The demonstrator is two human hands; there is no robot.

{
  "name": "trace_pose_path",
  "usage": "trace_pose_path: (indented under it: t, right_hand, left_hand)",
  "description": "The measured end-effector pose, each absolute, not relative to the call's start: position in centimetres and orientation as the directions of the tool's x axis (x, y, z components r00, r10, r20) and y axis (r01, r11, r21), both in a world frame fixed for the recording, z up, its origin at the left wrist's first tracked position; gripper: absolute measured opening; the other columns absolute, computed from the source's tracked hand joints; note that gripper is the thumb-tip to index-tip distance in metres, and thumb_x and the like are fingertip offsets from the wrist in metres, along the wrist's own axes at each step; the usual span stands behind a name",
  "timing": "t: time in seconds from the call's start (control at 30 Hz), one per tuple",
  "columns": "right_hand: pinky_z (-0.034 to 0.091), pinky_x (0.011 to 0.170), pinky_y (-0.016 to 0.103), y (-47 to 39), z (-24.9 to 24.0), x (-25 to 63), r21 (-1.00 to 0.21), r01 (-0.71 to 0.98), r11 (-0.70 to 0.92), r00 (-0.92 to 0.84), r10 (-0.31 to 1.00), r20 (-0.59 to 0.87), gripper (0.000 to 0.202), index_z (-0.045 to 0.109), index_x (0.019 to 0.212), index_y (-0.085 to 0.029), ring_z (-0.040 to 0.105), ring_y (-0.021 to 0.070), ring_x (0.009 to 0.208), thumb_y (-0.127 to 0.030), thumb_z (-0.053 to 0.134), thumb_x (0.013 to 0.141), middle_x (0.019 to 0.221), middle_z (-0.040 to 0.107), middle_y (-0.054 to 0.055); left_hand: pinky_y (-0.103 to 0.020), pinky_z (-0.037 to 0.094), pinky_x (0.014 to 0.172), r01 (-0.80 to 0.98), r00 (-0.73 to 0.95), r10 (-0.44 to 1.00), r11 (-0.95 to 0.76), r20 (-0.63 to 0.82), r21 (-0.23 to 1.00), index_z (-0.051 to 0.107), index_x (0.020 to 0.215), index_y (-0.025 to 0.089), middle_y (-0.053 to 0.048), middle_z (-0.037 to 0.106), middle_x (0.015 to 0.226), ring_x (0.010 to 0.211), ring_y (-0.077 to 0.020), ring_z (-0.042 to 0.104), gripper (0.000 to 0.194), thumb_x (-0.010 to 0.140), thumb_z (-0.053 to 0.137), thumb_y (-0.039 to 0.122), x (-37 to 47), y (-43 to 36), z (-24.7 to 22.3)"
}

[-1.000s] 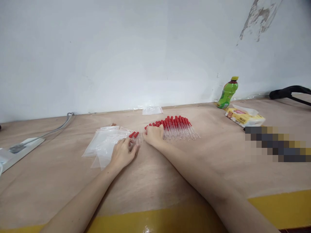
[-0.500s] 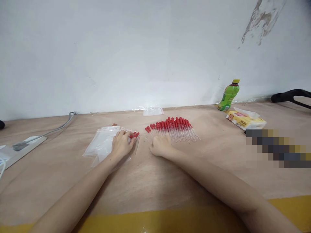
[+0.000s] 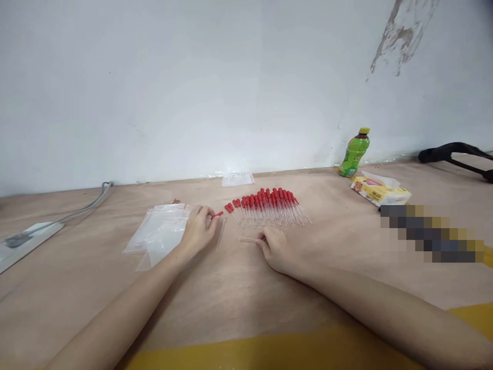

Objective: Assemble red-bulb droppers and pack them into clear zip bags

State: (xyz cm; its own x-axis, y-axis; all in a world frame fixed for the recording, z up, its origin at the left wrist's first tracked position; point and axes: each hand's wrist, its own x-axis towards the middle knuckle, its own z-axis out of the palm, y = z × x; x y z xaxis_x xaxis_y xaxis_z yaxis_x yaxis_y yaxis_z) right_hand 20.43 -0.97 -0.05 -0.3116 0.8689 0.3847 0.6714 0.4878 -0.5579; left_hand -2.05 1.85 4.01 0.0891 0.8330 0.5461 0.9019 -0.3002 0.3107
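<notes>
My left hand (image 3: 199,227) is closed in a pinch on a red rubber dropper bulb (image 3: 219,214), which sticks out to the right. My right hand (image 3: 275,247) pinches the end of a thin clear tube (image 3: 247,239) that points left toward the other hand. On the table just right of my left hand lies another clear tube (image 3: 221,234). Beyond my right hand, several droppers (image 3: 275,200) with red bulbs are laid side by side, bulbs toward the wall. Clear plastic bags (image 3: 154,234) lie in an overlapping pile left of and partly under my left hand.
At the back right stand a green bottle (image 3: 354,154) with a yellow cap and a yellow tissue pack (image 3: 379,192). Another plastic bag (image 3: 236,179) lies by the wall. A grey cable (image 3: 82,209) runs to a white strip at left. A black object (image 3: 450,151) is far right.
My right hand has drawn back from the droppers and now shows a clear tube in its fingers. My left hand has shifted slightly right, off the bags. The view has turned a little.
</notes>
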Motion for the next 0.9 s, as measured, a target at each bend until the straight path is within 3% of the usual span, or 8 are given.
trace_pose_path:
  t: [0.1,0.2,0.4,0.63,0.9]
  right_hand:
    - [0.04,0.063,0.026,-0.6,-0.2,21.1,-0.675,0.551,0.492,-0.269,0.87,0.414,0.006,0.049,0.082,-0.017,0.052,0.0133,0.07,-0.019,0.043,0.082,0.075,0.058,0.002]
    - [0.042,0.067,0.026,-0.7,0.1,21.6,-0.685,0.457,0.567,-0.291,0.823,0.487,0.017,0.05,0.097,-0.017,0.055,0.0136,0.074,-0.02,0.042,0.083,0.082,0.06,0.004]
    - [0.043,0.071,0.027,-1.1,0.6,21.4,-0.603,0.45,0.659,-0.366,0.752,0.549,0.019,0.058,0.093,-0.019,0.056,0.0138,0.079,-0.019,0.041,0.083,0.086,0.061,0.004]
    - [0.043,0.067,0.025,-1.1,0.4,21.2,-0.629,0.434,0.645,-0.403,0.764,0.504,0.02,0.06,0.094,-0.019,0.056,0.0121,0.073,-0.02,0.044,0.082,0.083,0.063,0.003]
    - [0.042,0.063,0.025,-1.3,0.3,20.9,-0.669,0.412,0.619,-0.439,0.778,0.449,0.016,0.064,0.088,-0.02,0.055,0.0127,0.068,-0.021,0.051,0.078,0.077,0.064,0.002]
  left_hand:
    - [-0.026,0.044,0.063,0.689,0.127,0.89,-0.397,0.439,0.607,0.051,0.084,0.017,-0.004,0.058,0.078,0.071,-0.016,0.055,0.016,0.08,0.045,0.032,-0.5,-0.7,3.1]
    - [-0.026,0.045,0.066,0.539,0.148,0.923,-0.377,0.356,0.753,0.052,0.098,0.016,-0.005,0.061,0.086,0.075,-0.0156,0.057,0.024,0.081,0.047,0.032,0.6,-2.3,1.8]
    - [-0.027,0.046,0.065,0.506,0.209,0.934,-0.356,0.289,0.785,0.06,0.095,0.016,-0.003,0.062,0.074,0.068,-0.0153,0.058,0.028,0.081,0.046,0.035,0.8,-2.4,0.8]
    - [-0.025,0.045,0.064,0.509,0.21,0.929,-0.37,0.305,0.777,0.059,0.095,0.016,-0.004,0.063,0.08,0.069,-0.0145,0.057,0.027,0.082,0.047,0.036,0.8,-2.3,0.8]
    - [-0.023,0.045,0.057,0.452,0.124,0.943,-0.331,0.308,0.828,0.063,0.084,0.015,-0.003,0.063,0.072,0.062,-0.0136,0.056,0.025,0.076,0.054,0.036,1.0,-2.2,0.3]
